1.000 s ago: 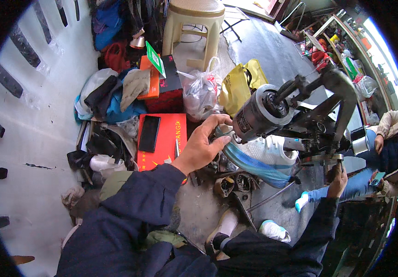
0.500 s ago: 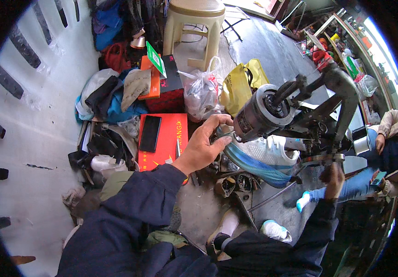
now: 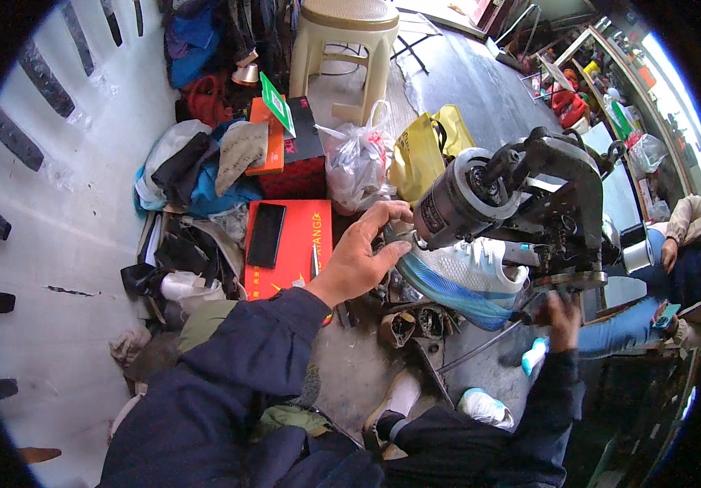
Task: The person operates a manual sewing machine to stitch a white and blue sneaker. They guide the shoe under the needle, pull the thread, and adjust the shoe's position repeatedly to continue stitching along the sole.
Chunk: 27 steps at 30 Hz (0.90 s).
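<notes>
My left hand (image 3: 367, 254) grips the toe of a white sneaker (image 3: 489, 268) with a blue striped sole, thumb and fingers around its front end. The sneaker sits under the dark, round metal head of a hand-cranked shoe sewing machine (image 3: 468, 199), which hides part of its upper. Below the machine's flat wheel (image 3: 570, 280), my right hand (image 3: 560, 321) is closed in a fist, somewhat blurred, on the crank handle; the fingers mostly hide that handle. A white thread spool (image 3: 635, 255) is at the machine's right.
Left of my arm a black phone (image 3: 266, 236) lies on a red box (image 3: 298, 252). Beyond are a white plastic bag (image 3: 354, 167), a yellow bag (image 3: 415, 154) and a beige stool (image 3: 346, 49). At right sits another person in jeans (image 3: 623, 325), holding a phone.
My right hand has moved left and slightly toward the sneaker with the crank. The machine's upper linkage has swung to a different position. My left hand and the sneaker stay nearly still.
</notes>
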{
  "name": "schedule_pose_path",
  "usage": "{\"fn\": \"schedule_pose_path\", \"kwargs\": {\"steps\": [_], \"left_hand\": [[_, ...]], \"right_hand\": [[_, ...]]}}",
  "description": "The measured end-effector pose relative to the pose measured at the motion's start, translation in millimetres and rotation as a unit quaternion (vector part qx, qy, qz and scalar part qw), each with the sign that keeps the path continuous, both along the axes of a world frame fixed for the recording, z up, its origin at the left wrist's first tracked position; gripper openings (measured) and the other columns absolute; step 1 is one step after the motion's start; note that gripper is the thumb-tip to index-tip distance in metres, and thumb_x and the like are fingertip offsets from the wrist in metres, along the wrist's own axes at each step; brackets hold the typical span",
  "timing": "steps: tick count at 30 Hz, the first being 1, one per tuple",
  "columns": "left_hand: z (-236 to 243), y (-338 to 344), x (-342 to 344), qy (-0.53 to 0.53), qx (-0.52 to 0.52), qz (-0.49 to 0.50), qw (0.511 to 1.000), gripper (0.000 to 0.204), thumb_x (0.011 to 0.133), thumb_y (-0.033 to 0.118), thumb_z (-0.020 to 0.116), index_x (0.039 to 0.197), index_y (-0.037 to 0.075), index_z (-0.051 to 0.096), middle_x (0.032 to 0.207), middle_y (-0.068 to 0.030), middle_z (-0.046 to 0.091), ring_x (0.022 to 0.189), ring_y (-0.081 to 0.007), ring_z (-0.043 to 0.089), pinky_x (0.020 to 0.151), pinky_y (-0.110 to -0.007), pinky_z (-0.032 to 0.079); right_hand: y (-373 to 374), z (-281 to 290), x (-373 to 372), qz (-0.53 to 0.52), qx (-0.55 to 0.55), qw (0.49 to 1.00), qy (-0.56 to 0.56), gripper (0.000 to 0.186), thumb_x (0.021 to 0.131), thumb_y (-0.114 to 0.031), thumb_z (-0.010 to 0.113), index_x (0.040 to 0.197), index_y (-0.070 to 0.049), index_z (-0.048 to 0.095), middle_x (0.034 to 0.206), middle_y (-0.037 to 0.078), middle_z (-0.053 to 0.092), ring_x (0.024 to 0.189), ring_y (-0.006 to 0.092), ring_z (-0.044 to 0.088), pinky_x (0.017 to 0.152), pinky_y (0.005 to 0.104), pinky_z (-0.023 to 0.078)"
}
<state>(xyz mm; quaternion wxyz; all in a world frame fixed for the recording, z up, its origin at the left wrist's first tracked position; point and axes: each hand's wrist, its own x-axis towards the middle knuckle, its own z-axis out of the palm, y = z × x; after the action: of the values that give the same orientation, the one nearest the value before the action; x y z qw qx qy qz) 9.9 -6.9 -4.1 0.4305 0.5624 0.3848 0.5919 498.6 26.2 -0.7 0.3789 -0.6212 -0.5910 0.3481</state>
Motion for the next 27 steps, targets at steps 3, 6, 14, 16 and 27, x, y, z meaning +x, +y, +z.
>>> {"fn": "schedule_pose_path", "kwargs": {"steps": [3, 6, 14, 16, 27], "left_hand": [[0, -2, 0, -0.014, -0.025, -0.010, 1.000, 0.039, 0.090, 0.001, 0.069, 0.127, 0.005, 0.057, 0.128, -0.0107, 0.063, 0.120, -0.0215, 0.060, 0.108, -0.035, 0.044], [1, -4, -1, -0.020, -0.039, -0.017, 0.999, 0.040, 0.089, 0.001, 0.070, 0.127, 0.006, 0.056, 0.130, -0.0118, 0.063, 0.122, -0.0215, 0.060, 0.110, -0.035, 0.043], [10, -8, 1, 0.127, 0.063, 0.066, 0.988, 0.040, 0.087, 0.005, 0.074, 0.123, 0.007, 0.055, 0.143, -0.0212, 0.059, 0.143, -0.0377, 0.050, 0.119, -0.042, 0.036], [12, -9, 1, 0.165, 0.069, 0.071, 0.981, 0.049, 0.088, 0.004, 0.074, 0.133, 0.005, 0.054, 0.151, -0.0221, 0.052, 0.149, -0.0351, 0.043, 0.122, -0.041, 0.032], [9, -2, 3, 0.129, 0.097, 0.110, 0.981, 0.022, 0.090, -0.002, 0.067, 0.111, -0.001, 0.061, 0.130, -0.0236, 0.068, 0.135, -0.0402, 0.058, 0.111, -0.042, 0.046]], "right_hand": [[9, 47, 33, -0.067, 0.089, 0.994, -0.012, 0.030, 0.107, -0.032, 0.060, 0.099, -0.005, 0.065, 0.074, 0.000, 0.059, 0.064, 0.0098, 0.052, 0.057, 0.0275, 0.042], [25, 34, 74, -0.135, 0.109, 0.984, 0.028, 0.035, 0.107, -0.041, 0.059, 0.098, -0.007, 0.061, 0.067, 0.001, 0.058, 0.053, 0.0100, 0.052, 0.048, 0.0262, 0.036], [17, -65, 57, -0.136, -0.119, 0.982, -0.053, 0.037, 0.107, -0.042, 0.055, 0.108, -0.006, 0.060, 0.062, 0.011, 0.065, 0.046, 0.0183, 0.060, 0.042, 0.0317, 0.043], [7, -70, 32, -0.079, -0.107, 0.991, -0.020, 0.040, 0.107, -0.044, 0.054, 0.106, -0.005, 0.059, 0.063, 0.011, 0.066, 0.047, 0.0183, 0.061, 0.043, 0.0316, 0.043], [-9, -59, -2, -0.065, -0.098, 0.991, -0.058, 0.053, 0.103, -0.053, 0.059, 0.110, -0.001, 0.061, 0.066, 0.008, 0.066, 0.051, 0.0147, 0.061, 0.046, 0.0289, 0.044]]}}
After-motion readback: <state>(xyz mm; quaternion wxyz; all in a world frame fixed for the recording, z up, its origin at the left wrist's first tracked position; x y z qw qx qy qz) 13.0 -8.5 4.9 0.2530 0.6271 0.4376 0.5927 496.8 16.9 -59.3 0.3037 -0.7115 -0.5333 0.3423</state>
